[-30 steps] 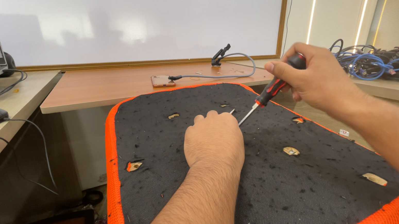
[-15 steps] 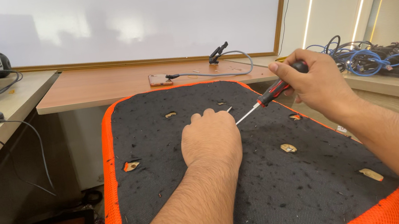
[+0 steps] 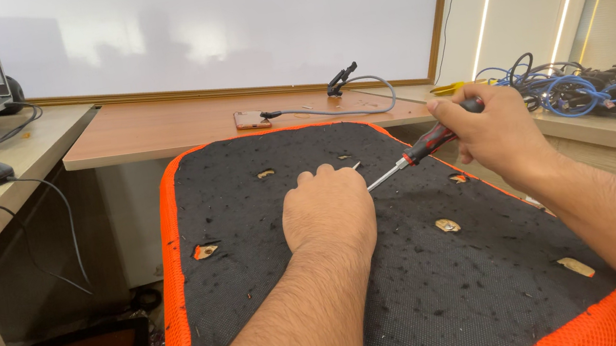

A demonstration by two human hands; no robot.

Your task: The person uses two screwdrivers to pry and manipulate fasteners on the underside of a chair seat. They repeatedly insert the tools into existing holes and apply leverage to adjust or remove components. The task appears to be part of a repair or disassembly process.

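Little has moved: left hand [image 3: 327,209] stays curled by the screw [image 3: 356,165]; right hand [image 3: 491,131] grips the screwdriver [image 3: 410,158]. Tip may slip and jab fingers.

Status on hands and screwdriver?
Right hand grips screwdriver, tip angled at panel. Left hand flat on panel beside tip. Nothing in the way.

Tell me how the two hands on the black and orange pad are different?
The left hand lies palm down on the black pad, fingers curled near the screwdriver's tip. The right hand is raised above the pad and wrapped around the red and black screwdriver. The left hand holds no tool; the right hand grips one, slanted down toward the left hand. Both are bare and belong to the same person.
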